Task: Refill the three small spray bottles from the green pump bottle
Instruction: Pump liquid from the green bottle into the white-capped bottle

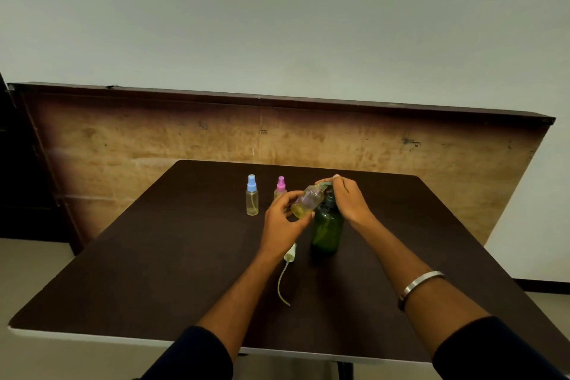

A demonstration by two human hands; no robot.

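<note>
Uncapped spray bottle (308,201) tilted, clear, yellowish liquid pooled at base.

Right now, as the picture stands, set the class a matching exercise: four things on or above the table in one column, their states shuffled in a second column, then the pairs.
Things
1. blue-capped bottle
2. open small bottle
3. white spray head
4. green pump bottle

States
A. lying on the table, tube trailing
B. standing upright, untouched
C. pump top pressed by the right hand
D. tilted, held in the left hand

Pairs: 1-B, 2-D, 3-A, 4-C
</note>
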